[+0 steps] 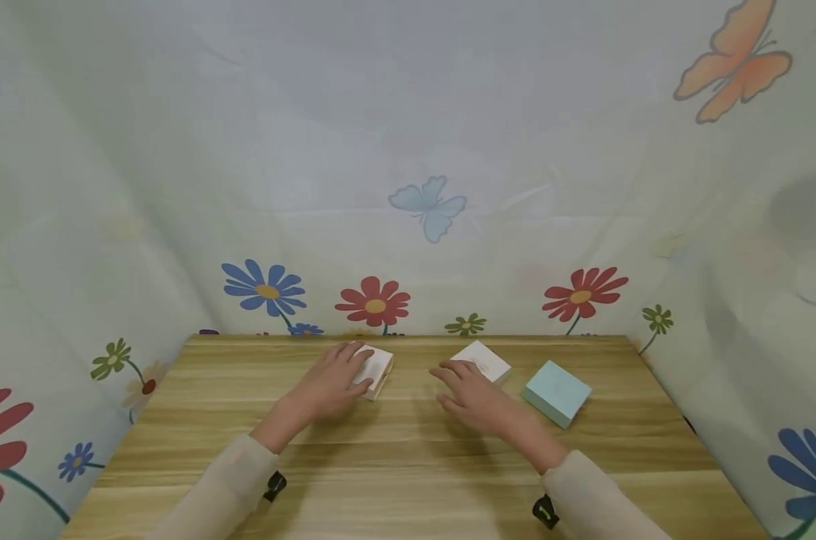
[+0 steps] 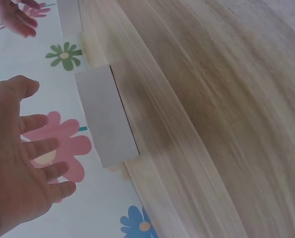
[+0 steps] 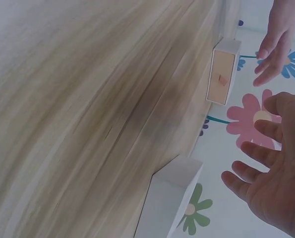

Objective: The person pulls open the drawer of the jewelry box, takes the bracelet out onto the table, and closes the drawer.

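Above a small white box (image 1: 379,365) on the left, my left hand (image 1: 331,380) hovers with its fingers spread and relaxed. The left wrist view shows a gap between that hand (image 2: 18,153) and the box (image 2: 107,116). One side of this box (image 3: 221,77) is beige with a small tab, as the right wrist view shows. My right hand (image 1: 478,401) is held over the near left part of a second white box (image 1: 484,361), fingers loosely extended and holding nothing. Faint print marks that box's top. A light blue box (image 1: 556,391) lies to its right.
All the boxes lie on a wood-grain table (image 1: 408,465), toward its back edge. A white curtain (image 1: 313,150) printed with flowers and butterflies hangs behind the table and along both sides.
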